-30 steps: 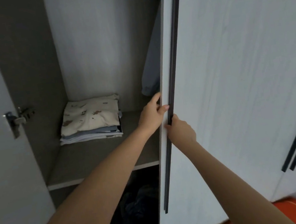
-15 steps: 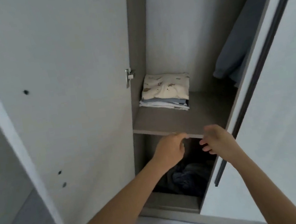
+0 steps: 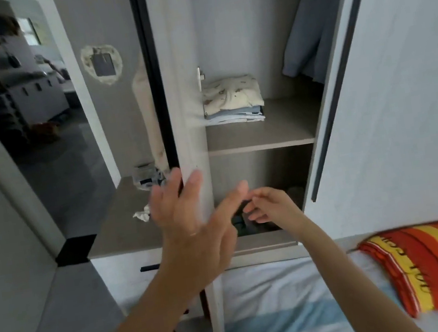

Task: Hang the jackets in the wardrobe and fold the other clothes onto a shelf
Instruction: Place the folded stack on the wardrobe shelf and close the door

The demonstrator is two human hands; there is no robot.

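The wardrobe stands open between its left door (image 3: 186,114), seen edge-on, and its right door (image 3: 398,82). A stack of folded clothes (image 3: 232,100) with a cream printed top lies at the left of the grey shelf (image 3: 278,131). A dark blue-grey jacket (image 3: 307,39) hangs at the right inside. Dark clothes (image 3: 249,225) fill the compartment below. My left hand (image 3: 192,221) is blurred, fingers spread, against the left door's edge. My right hand (image 3: 270,206) hovers loosely curled in front of the lower compartment, holding nothing.
A bed (image 3: 290,311) with a white and blue sheet lies below the wardrobe, with an orange, red and yellow striped pillow (image 3: 436,261) at the right. Left of the wardrobe a grey side table (image 3: 125,231) carries a crumpled tissue (image 3: 142,214). A doorway opens at far left.
Both hands left the right door's edge and dropped to the lower compartment. The left door has swung toward closing, now edge-on, with my left hand on it. The view pulled back.
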